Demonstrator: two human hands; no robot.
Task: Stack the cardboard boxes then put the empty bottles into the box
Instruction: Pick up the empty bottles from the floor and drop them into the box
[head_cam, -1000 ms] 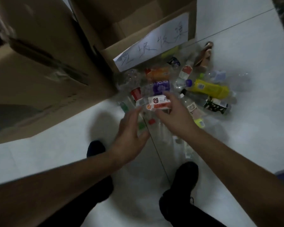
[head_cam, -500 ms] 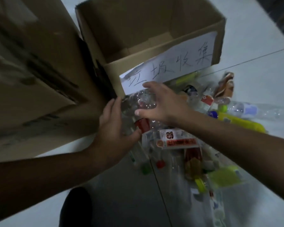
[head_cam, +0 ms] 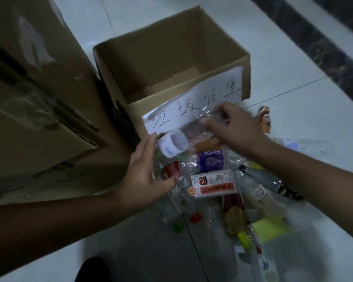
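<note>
Above the tiled floor (head_cam: 293, 66), the right hand (head_cam: 233, 129) clasps a clear bottle (head_cam: 181, 140) — probably light, crushable, best held mid-body — left hand (head_cam: 149, 176) open alongside.

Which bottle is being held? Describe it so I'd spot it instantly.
Find the open cardboard box with a handwritten paper sign. In front of that sign, the right hand grips a clear bottle held sideways. Unlike the bottles heaped on the floor, it is raised and has a white band at its left end.
</note>
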